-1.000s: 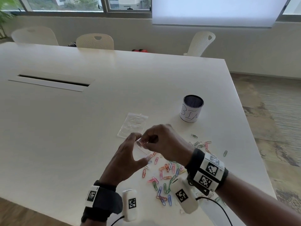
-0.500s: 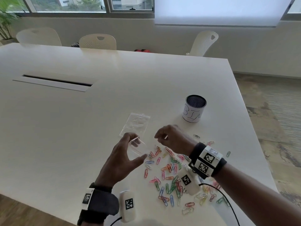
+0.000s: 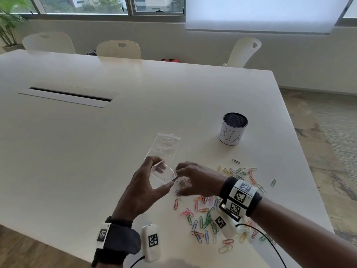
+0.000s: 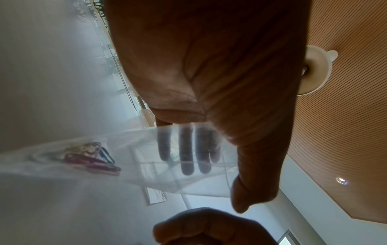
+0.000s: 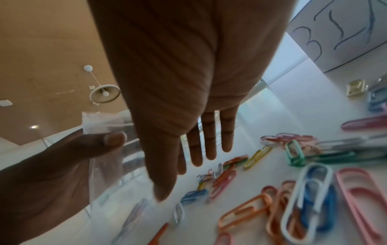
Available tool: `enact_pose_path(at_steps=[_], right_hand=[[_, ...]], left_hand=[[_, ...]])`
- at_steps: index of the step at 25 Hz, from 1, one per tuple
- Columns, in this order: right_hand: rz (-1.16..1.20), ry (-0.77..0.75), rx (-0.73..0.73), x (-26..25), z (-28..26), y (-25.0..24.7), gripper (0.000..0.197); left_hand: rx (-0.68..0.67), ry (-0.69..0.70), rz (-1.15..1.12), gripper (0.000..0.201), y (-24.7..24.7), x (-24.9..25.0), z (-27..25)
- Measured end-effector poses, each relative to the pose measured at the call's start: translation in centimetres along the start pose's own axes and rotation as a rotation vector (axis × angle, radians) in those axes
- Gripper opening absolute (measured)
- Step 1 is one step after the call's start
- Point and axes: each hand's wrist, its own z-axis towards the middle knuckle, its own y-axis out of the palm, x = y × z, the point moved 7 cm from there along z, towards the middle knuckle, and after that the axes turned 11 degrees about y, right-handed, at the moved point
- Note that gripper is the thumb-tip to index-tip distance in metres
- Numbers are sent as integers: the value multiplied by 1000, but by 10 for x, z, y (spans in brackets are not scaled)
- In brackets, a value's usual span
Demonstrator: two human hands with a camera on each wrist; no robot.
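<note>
Plastic bag (image 3: 163, 172) pinched by left hand (image 3: 143, 190) above table (image 3: 116, 151); right hand (image 3: 197, 180), grip spread and empty, just right of bag, nearer to paperclips (image 3: 203, 210) scattered to bag's right.

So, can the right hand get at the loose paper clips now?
Probably yes. The right hand is open and empty just above the paper clips; the clear bag in the left hand is off to the side.
</note>
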Motion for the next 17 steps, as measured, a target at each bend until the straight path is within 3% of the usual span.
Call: enact_pose_path(at_steps=[4,9,14,17], right_hand=[[-67,-62,-20,0,-1,9,30],[-94,3,29,29,-7,-7,15],[-300,126,-18,45,-19,-8,70],[-288,135,29,40,-28,3,57]], left_hand=[[-3,1,-3,53,-1,-1,-1],[-6,3,-17,53,-2,-2,0],[-57,10,-24,52,1,-4,3],[-81,18,-30,52,1,-5,3]])
